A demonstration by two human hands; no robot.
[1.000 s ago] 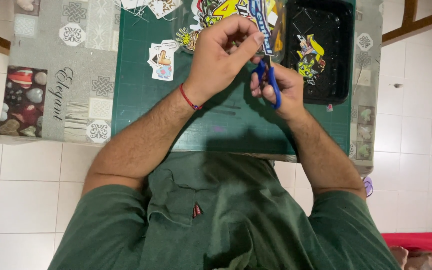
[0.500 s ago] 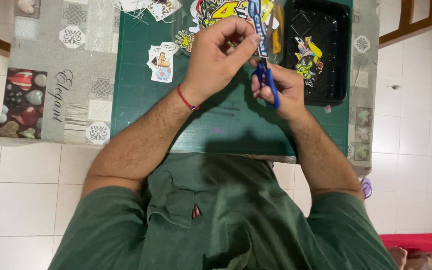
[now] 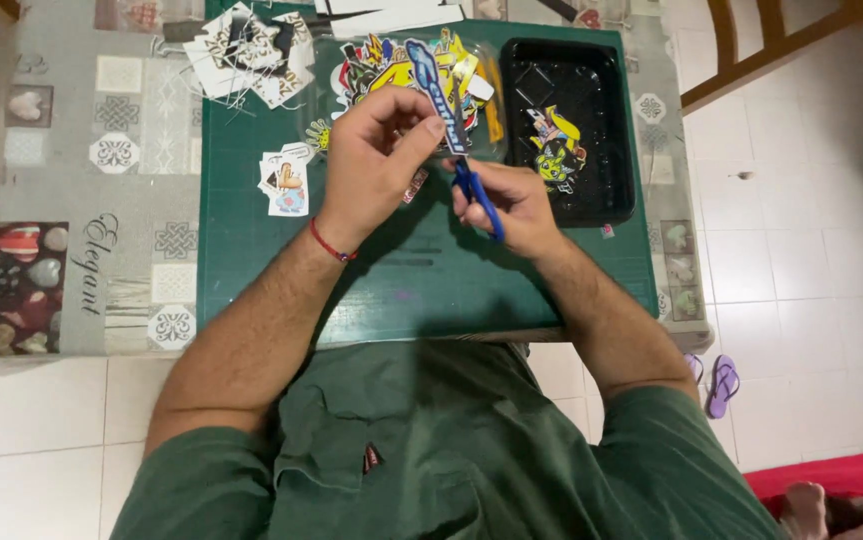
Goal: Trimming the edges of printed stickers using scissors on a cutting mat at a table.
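A blue sticker strip is pinched between the fingers of the left hand. Blue-handled scissors are gripped in the right hand, over a green cutting mat.

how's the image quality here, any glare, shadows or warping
Head view: soft even light, the left hand and right hand with blue scissors sharp; faint shadow on the green mat; glossy glare inside the black tray; wide-angle bending at the edges.
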